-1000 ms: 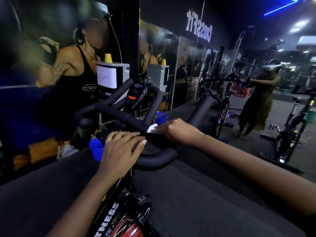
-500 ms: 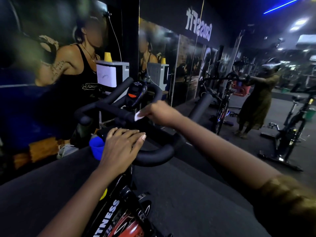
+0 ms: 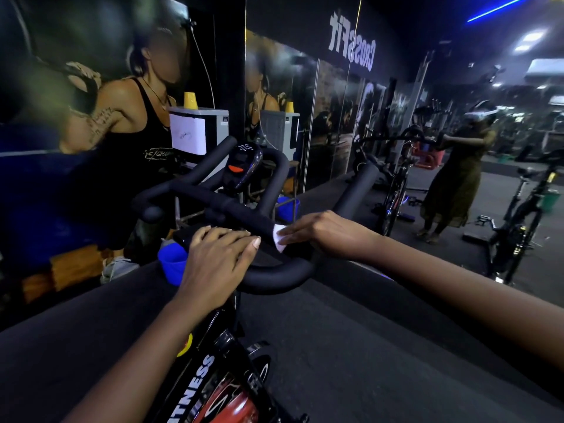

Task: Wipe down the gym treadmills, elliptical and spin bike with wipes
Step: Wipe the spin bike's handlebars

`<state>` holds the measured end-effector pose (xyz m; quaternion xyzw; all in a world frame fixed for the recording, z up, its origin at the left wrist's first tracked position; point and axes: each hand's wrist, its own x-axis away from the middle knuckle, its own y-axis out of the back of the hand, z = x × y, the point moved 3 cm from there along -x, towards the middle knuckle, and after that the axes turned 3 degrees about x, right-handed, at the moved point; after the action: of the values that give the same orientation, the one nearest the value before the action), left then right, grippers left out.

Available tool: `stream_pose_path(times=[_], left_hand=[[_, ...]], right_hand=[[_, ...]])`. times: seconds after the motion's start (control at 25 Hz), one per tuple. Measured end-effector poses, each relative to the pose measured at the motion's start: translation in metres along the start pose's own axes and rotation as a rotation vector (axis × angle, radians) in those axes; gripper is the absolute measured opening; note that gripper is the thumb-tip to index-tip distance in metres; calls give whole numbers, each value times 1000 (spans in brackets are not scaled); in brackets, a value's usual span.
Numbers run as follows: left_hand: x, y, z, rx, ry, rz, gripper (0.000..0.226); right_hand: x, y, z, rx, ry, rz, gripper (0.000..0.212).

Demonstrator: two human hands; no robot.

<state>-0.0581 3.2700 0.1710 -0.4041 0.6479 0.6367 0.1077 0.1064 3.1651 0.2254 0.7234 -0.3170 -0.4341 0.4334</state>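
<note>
Spin bike [image 3: 213,377] is right in front, near centre, with its black handlebar [image 3: 274,276] looping toward the camera. The left hand [image 3: 218,264] is just resting on the middle of the bar, fingers laid loosely over the top, not gripping anything. The right hand [image 3: 326,233] has the white wipe [image 3: 279,239] pinched in its fingertips and pushed against the bar, just right of the left hand. The little console [image 3: 241,166] sits at the far end of the bars. A blue cup [image 3: 172,264] is tucked at the left, below the left hand. A mirror wall [image 3: 335,117] runs along the far right.
</note>
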Motion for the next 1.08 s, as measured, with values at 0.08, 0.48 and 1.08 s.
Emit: stream_pose_path(times=[0.08, 0.48, 1.08], left_hand=[[-1, 0, -1, -7, 14, 24, 66], [-43, 0, -7, 0, 42, 403, 69], [-47, -2, -6, -38, 111, 445, 89]], right_hand=[[18, 5, -1, -39, -82, 35, 43], [-19, 27, -70, -141, -637, -310, 33], [-62, -15, -26, 25, -725, -148, 41]])
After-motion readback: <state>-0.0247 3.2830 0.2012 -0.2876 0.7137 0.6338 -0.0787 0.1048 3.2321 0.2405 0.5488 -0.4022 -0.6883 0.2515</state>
